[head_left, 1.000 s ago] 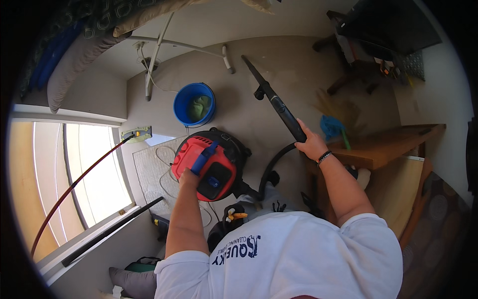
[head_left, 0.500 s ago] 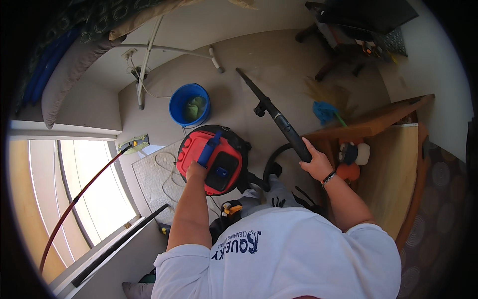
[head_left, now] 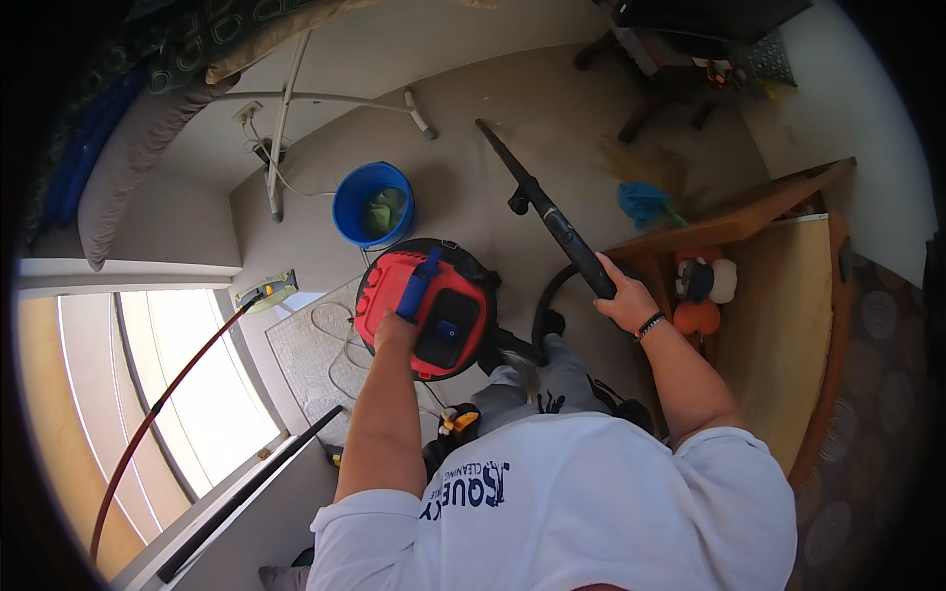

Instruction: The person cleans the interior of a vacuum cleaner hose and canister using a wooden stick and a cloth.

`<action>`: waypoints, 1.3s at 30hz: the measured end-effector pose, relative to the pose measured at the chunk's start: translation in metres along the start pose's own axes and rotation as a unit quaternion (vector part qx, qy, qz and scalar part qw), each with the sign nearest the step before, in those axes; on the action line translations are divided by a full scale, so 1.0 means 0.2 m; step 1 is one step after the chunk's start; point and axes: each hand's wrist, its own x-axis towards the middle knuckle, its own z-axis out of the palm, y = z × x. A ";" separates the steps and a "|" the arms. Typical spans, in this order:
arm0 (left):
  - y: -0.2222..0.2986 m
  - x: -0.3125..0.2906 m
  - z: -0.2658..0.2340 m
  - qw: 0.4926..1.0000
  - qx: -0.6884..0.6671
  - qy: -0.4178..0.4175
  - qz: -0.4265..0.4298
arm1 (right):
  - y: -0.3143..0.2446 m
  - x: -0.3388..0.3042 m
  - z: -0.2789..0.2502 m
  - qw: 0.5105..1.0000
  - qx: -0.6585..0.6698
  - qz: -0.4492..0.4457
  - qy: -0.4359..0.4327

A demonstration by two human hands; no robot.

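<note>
Floor [head_left: 547, 118] open ahead, wooden furniture [head_left: 734, 209] edge at right.
Clamping red vacuum cleaner [head_left: 445, 315] by its blue handle [head_left: 418, 283] in left fingers [head_left: 397, 327], black wand [head_left: 559, 225] in right fingers [head_left: 619, 301]; just beyond, blue bucket [head_left: 351, 204], then bare floor toward the wall [head_left: 443, 39].

The vacuum [head_left: 445, 303] is showing red and black, its handle [head_left: 418, 283] blue, the tube [head_left: 558, 225] black; the bucket [head_left: 363, 181] is showing blue; dark fabric [head_left: 192, 54] is carrying pale loops.
</note>
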 end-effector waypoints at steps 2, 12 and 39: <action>0.00 -0.01 -0.01 1.000 0.003 -0.008 0.005 | 0.07 -0.19 0.03 0.999 0.027 -0.016 0.038; -0.02 0.08 0.04 1.000 0.015 -0.013 0.018 | 0.03 0.05 -0.03 0.997 0.049 0.055 0.036; -0.01 0.07 0.04 0.999 0.008 -0.038 0.017 | 0.02 -0.33 0.05 0.997 0.068 -0.013 -0.020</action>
